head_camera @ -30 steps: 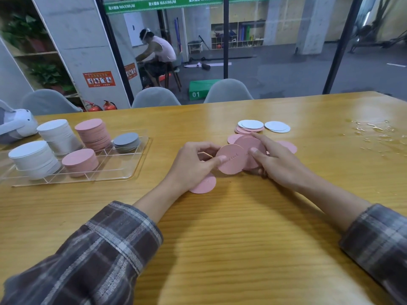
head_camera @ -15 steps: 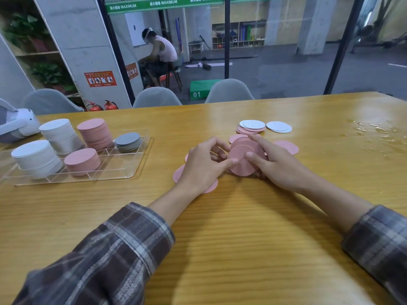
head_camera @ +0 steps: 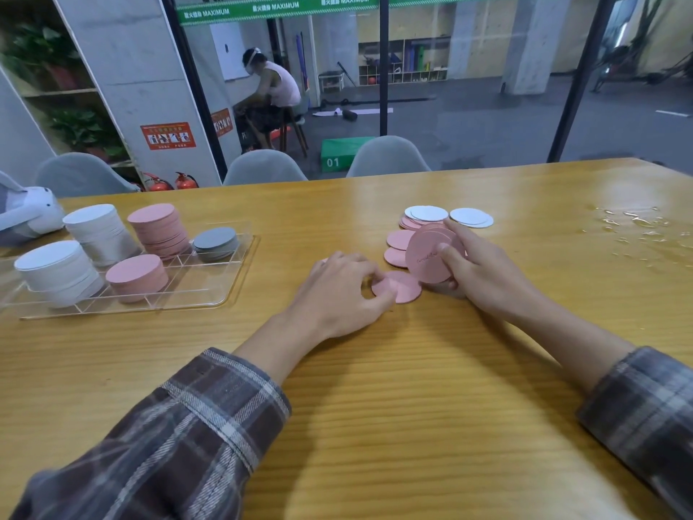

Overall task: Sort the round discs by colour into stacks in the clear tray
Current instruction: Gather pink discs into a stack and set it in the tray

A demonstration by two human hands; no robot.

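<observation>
Head view: our right hand grips a tilted bunch of thin pink discs; our left hand pinches a single disc lying flat on the grained wooden table, right of the clear tray.

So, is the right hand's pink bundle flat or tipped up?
Tipped up: the pink bundle faces the camera, gripped by the right hand.

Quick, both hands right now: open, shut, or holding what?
Left hand: pinches the edge of a pink disc lying flat.
Right hand: holds a bunch of pink discs, tilted up.
</observation>
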